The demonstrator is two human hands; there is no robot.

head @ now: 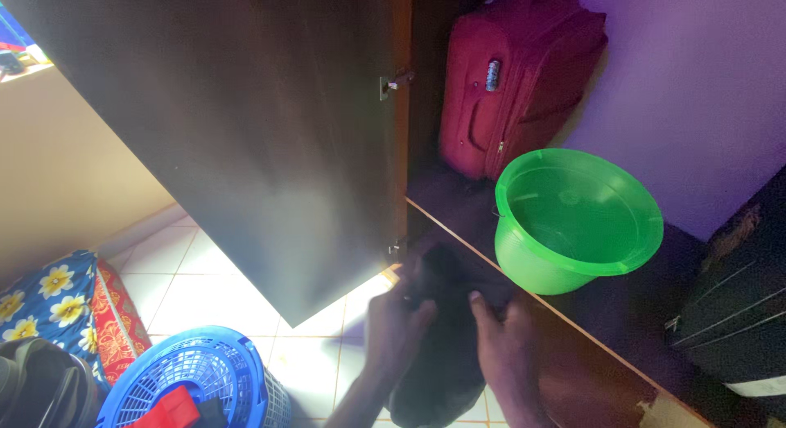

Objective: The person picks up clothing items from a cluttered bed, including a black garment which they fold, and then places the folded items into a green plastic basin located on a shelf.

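My left hand and right hand clamped on a dark folded garment, green plastic basin just beside it, red suitcase behind the basin, open wardrobe door left of it.

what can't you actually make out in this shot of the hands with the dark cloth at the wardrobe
Head view only:
- Dark cloth: its kind is unclear; dim, and cut by the bottom edge.
- Left hand and right hand: the fingers' grip is buried in the cloth.
- Blue basket: contents cut by the bottom edge.
- Wardrobe interior: hidden by the open door.
- Black case: cut by the right edge.
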